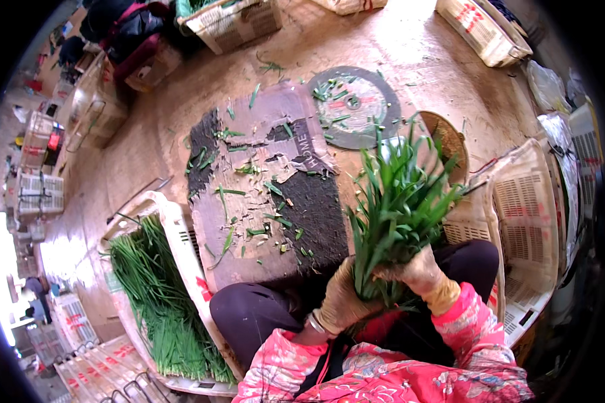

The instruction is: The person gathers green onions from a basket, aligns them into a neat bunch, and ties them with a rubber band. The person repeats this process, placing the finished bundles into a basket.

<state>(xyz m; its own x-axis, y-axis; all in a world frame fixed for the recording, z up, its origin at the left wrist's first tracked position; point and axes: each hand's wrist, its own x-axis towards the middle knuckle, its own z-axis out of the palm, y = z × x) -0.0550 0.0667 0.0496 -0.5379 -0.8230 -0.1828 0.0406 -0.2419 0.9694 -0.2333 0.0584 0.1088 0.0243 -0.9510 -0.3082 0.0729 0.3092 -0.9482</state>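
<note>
A thick bunch of long green leaves, like garlic chives, stands between my hands with its tips pointing away from me. My left hand, in a tan glove, closes round the lower left side of the bunch. On the other side my right hand, also gloved, grips it near the base. The stalk ends are mostly hidden by the hands. Before me lies a worn, torn mat strewn with cut leaf pieces. To my left, a white plastic crate holds many green stalks laid close together.
Beyond the mat lies a flat round grey disc with leaf scraps on it. A round brown container and pale plastic crates stand at the right. More crates line the far floor, and a seated person is at upper left.
</note>
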